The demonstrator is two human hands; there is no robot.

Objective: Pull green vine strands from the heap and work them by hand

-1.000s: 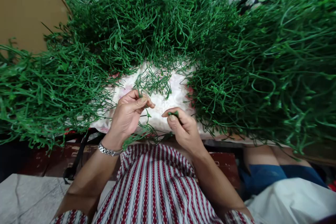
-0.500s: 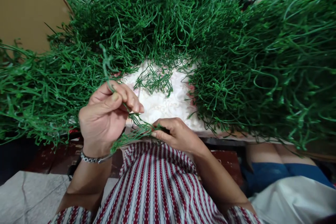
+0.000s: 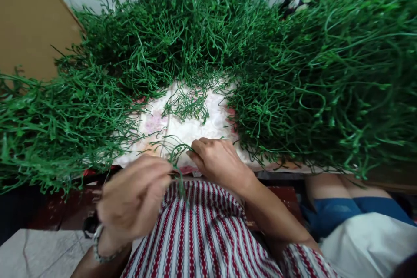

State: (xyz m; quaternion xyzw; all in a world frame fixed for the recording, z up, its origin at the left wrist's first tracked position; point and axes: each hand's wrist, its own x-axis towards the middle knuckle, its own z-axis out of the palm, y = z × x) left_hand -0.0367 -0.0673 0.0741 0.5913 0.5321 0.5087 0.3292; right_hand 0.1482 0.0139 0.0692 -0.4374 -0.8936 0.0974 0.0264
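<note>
My right hand point(image 3: 216, 158) is closed around a small bunch of thin green artificial stems point(image 3: 179, 150) at the table's front edge. The bunch fans out leftward, and a few blurred strands droop in front of the striped shirt. My left hand point(image 3: 137, 195), wearing a bracelet and smeared by motion, is just left of the bunch. Its fingers are curled together, with a stem at the fingertips. Ahead of both hands, a small loose clump of the same stems point(image 3: 189, 104) lies on the pale flowered tablecloth point(image 3: 185, 130).
Big heaps of green stems stand at the left point(image 3: 58, 126), back point(image 3: 198, 21) and right point(image 3: 312, 95). A tan board point(image 3: 35, 21) leans at the back left. Behind the right heap is a dark-strapped bag point(image 3: 298, 0). Another person's legs in blue shorts point(image 3: 339, 210) are at the right.
My left hand has come down and toward me from its raised position, where it held a stem upright. My right hand has turned more palm-down, still on the bunch. The view has shifted slightly.
</note>
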